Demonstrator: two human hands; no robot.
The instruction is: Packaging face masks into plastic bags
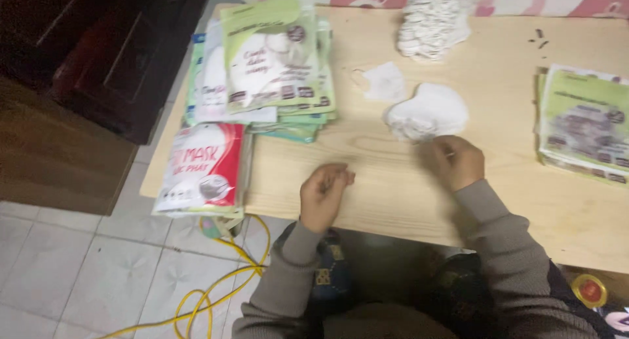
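Observation:
My right hand [457, 160] rests on the wooden table [393, 201] with its fingers pinching the near edge of a small stack of white face masks [429, 111]. My left hand [323, 193] lies loosely curled near the table's front edge, holding nothing. A single white mask [384, 82] lies flat just beyond and left of the stack. A heap of white masks [432, 23] sits at the far edge.
Green and white mask packets [272, 63] are piled at the left, with a red and white packet [204, 168] at the front left corner. More green packets [583, 122] lie at the right. A yellow cable [216, 286] coils on the tiled floor.

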